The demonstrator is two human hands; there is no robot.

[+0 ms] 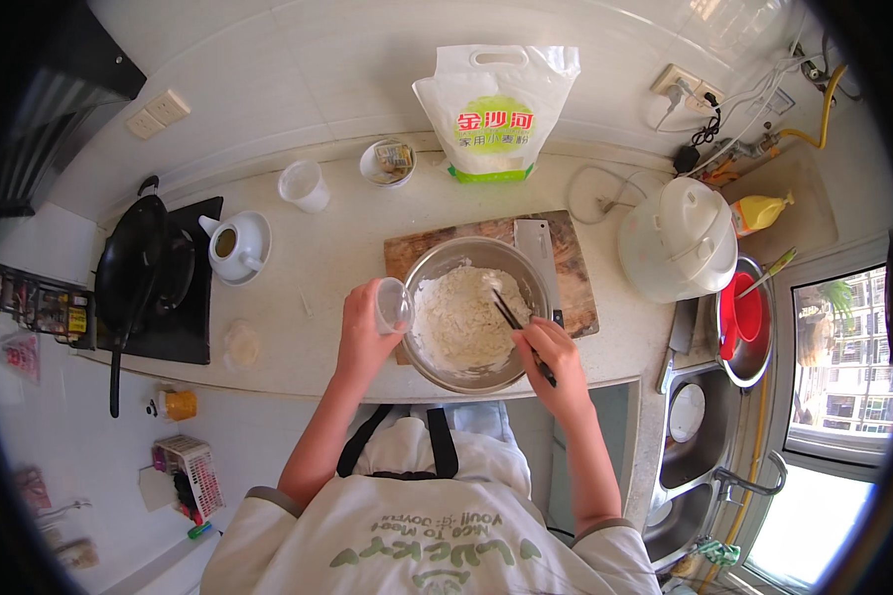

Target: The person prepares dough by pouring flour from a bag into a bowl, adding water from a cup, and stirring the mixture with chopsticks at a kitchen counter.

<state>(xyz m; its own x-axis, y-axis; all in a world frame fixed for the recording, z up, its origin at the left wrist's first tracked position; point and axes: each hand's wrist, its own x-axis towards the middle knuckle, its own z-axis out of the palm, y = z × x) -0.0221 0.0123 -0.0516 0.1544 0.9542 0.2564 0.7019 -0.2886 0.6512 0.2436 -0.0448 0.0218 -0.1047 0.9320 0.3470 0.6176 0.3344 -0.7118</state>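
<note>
My left hand point(366, 325) grips a clear plastic cup point(393, 306), tilted at the left rim of a stainless steel bowl point(419, 364). Inside the bowl lies lumpy, whitish flour mixture point(465, 320). Dark chopsticks point(507, 309) are held in my right hand point(555, 363), their tips down in the mixture and coated with it. The bowl rests on a wooden cutting board point(577, 275). To its right, a cleaver point(537, 249) lies flat on the board, partly hidden by the bowl.
A flour bag point(495, 111) stands against the wall. Left are a wok point(132, 260), a white teapot point(237, 239) and a plastic cup point(304, 186). A small bowl point(388, 162) sits behind. Right are a rice cooker point(673, 245), a metal basin point(765, 349) and a sink point(703, 439).
</note>
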